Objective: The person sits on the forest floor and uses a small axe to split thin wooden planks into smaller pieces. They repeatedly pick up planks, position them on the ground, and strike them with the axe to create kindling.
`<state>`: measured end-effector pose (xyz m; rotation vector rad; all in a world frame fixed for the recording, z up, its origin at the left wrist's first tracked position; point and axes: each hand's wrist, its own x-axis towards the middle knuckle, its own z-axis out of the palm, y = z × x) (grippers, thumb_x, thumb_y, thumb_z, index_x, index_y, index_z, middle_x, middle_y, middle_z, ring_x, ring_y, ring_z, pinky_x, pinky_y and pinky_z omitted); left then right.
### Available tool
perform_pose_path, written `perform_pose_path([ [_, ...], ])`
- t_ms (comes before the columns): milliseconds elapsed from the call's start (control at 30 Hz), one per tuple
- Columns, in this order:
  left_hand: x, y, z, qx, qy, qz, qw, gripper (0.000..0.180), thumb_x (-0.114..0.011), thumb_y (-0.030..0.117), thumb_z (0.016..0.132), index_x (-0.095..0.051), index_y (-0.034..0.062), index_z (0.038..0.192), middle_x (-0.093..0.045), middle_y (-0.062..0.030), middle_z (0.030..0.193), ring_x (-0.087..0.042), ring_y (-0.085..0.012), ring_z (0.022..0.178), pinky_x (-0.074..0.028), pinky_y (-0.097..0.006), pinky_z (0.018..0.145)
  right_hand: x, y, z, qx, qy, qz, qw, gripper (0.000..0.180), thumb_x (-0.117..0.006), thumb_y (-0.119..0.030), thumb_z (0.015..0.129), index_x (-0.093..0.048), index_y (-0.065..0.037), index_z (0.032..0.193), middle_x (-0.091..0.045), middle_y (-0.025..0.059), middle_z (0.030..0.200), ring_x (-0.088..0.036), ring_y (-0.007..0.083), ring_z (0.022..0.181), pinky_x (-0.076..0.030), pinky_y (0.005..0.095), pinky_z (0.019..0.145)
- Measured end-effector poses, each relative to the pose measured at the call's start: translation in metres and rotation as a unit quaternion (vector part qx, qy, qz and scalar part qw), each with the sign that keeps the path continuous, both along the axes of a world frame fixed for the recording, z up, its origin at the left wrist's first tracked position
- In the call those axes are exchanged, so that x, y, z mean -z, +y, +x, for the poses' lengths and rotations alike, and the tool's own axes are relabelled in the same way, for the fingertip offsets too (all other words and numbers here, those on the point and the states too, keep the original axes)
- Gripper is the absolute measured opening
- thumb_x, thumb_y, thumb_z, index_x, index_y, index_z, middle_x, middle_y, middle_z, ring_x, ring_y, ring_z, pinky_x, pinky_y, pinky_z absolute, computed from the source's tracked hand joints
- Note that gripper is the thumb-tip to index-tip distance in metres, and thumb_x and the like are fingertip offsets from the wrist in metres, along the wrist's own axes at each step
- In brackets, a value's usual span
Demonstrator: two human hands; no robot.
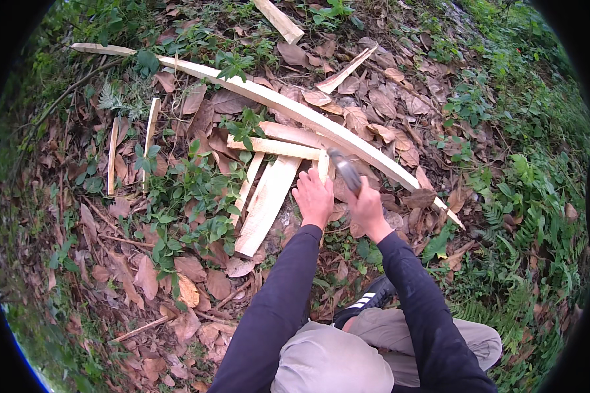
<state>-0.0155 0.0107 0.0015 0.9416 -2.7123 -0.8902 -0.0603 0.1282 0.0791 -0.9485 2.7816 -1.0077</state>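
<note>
1. Nearest to you are your bent knees in khaki trousers and a black shoe with white stripes, planted on leaf litter just below your hands.
2. Your left hand is closed around the lower end of a short upright wood strip, knuckles up.
3. Your right hand sits just right of the left, fist closed on the handle of a blade tool; the tool is motion-blurred, so you cannot tell its exact kind. Its dark head is up beside the top of the strip.
4. Just left of your left hand lies a broad split plank, with thinner slats beside it.
5. Beyond both hands a long curved split pole runs from far upper left down to the right of your right hand.
6. Well off to the left lie two thin sticks; farther ahead, more offcuts rest on dry leaves and green weeds.
</note>
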Motion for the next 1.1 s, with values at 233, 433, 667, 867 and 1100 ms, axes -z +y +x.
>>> perform_pose_path([
  [233,0.010,-0.018,0.012,-0.017,0.002,-0.034,0.999,0.034,-0.063,0.033,0.092,-0.047,0.0068,0.108,-0.051,-0.0142,0.101,-0.059,-0.0338,0.094,-0.044,-0.051,0.077,-0.058,-0.043,0.003,0.038,-0.084,-0.049,0.994,0.024,-0.064,-0.018,0.097,-0.055,0.004,0.102,-0.065,0.0238,0.070,-0.068,0.0431,0.070,-0.050,0.0467,0.058],
  [433,0.002,-0.001,-0.002,-0.002,0.014,-0.016,1.000,0.036,-0.064,0.033,0.092,-0.048,0.0068,0.110,-0.052,-0.0140,0.102,-0.059,-0.0332,0.095,-0.044,-0.050,0.077,0.021,0.000,-0.010,0.046,-0.057,0.084,0.994,0.034,-0.062,-0.026,0.100,-0.058,0.007,0.104,-0.065,0.0275,0.070,-0.066,0.0478,0.070,-0.053,0.0518,0.062],
  [667,0.013,-0.022,0.013,-0.015,-0.011,-0.042,0.999,0.037,-0.063,0.034,0.092,-0.048,0.0064,0.112,-0.052,-0.0151,0.104,-0.058,-0.0336,0.097,-0.044,-0.050,0.079,-0.050,-0.046,-0.008,0.020,-0.067,-0.054,0.996,0.027,-0.063,-0.017,0.097,-0.056,0.007,0.108,-0.065,0.0235,0.071,-0.066,0.0426,0.067,-0.051,0.0467,0.059],
  [867,0.003,0.000,-0.003,0.005,0.000,-0.013,1.000,0.036,-0.063,0.033,0.092,-0.047,0.0066,0.110,-0.052,-0.0152,0.104,-0.058,-0.0338,0.097,-0.044,-0.051,0.079,0.031,0.010,-0.016,0.023,-0.011,0.039,0.999,0.025,-0.063,-0.016,0.096,-0.053,0.005,0.105,-0.065,0.0276,0.073,-0.068,0.0459,0.073,-0.052,0.0492,0.059],
  [1100,0.005,-0.016,0.009,-0.005,-0.007,-0.018,1.000,0.035,-0.064,0.032,0.092,-0.047,0.0065,0.108,-0.052,-0.0154,0.102,-0.057,-0.0346,0.097,-0.043,-0.050,0.081,-0.039,-0.023,-0.014,0.060,-0.074,-0.048,0.994,0.028,-0.062,-0.021,0.099,-0.056,0.007,0.104,-0.065,0.0270,0.073,-0.069,0.0430,0.069,-0.051,0.0467,0.058],
])
